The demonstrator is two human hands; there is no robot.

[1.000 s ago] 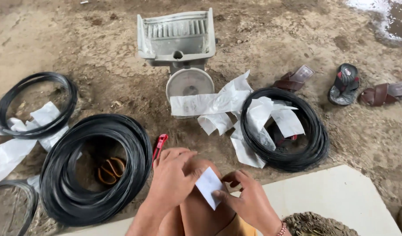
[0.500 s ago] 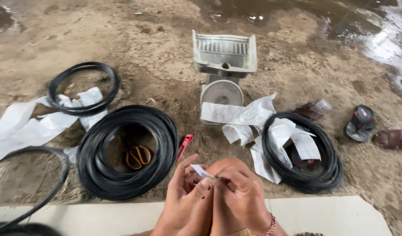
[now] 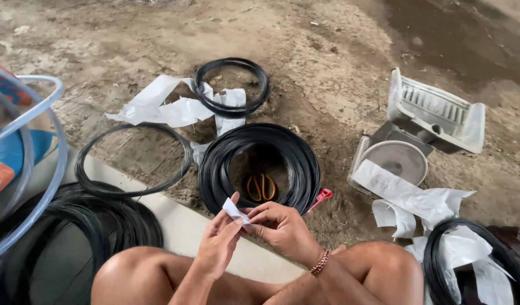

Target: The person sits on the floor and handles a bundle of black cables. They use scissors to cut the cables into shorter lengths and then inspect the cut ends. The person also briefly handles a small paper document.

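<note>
Dirt ground below; both hands [image 3: 254, 229] pinch a paper slip [image 3: 235, 211] (white) between fingertips.

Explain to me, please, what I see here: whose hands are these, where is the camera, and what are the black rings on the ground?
The camera sits on a person's head and looks down at their own bare knees and hands. The left hand and right hand together pinch a small white paper slip. On the dirt ground lie black wire coils; the big coil rings orange-handled scissors. To the right stands a grey weighing scale draped with torn white paper strips.
</note>
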